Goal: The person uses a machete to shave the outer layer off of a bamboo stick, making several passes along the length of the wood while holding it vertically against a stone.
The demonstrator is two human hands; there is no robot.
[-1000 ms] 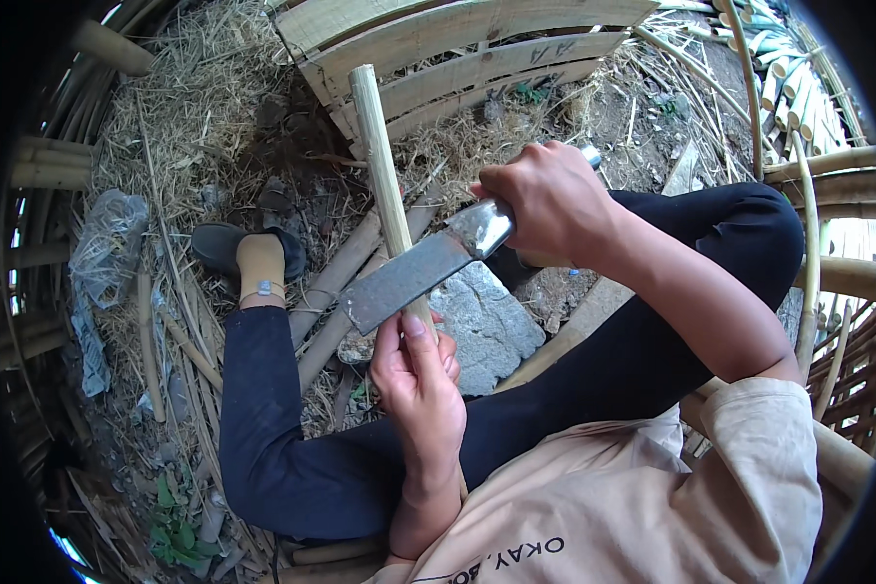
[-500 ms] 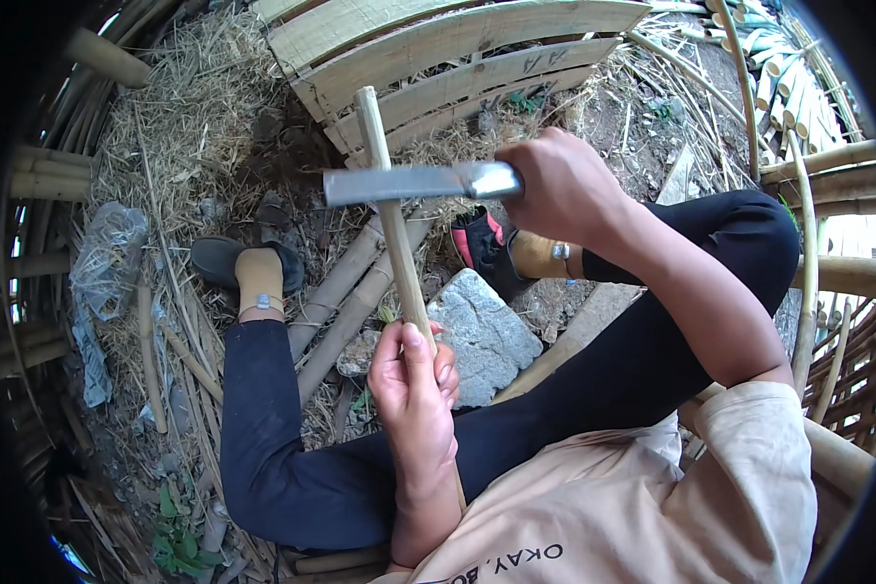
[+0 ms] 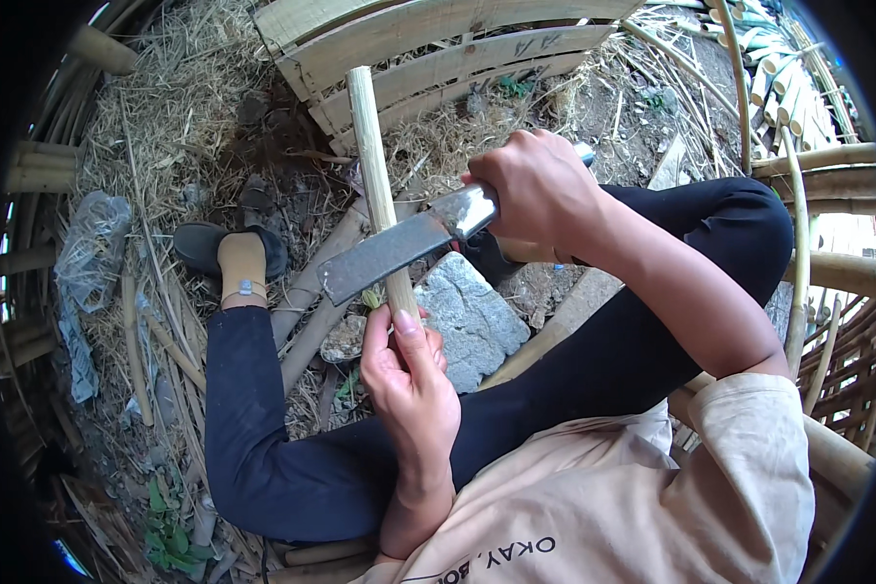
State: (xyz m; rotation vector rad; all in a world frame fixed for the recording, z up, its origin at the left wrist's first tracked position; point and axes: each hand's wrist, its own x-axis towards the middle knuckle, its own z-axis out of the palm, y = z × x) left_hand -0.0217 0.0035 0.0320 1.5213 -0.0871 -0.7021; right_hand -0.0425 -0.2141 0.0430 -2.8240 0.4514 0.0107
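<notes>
Left hand (image 3: 409,389) has its fingers closed round the lower part of the wooden stick (image 3: 372,146), which sticks out well past it. Right hand (image 3: 540,185) is clenched on the big knife (image 3: 384,255). Half a second ago the blade was way further up and nearly level; now it's slanted, crossing the stick just beyond the left hand.

Beige short-sleeved shirt (image 3: 613,506) (dark lettering (image 3: 527,550)), black trousers (image 3: 302,482), apparently tan socks (image 3: 242,259), dark left shoe (image 3: 199,245).

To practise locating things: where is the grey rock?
In the head view, the grey rock sits near centre, right of the left hand and stick.
</notes>
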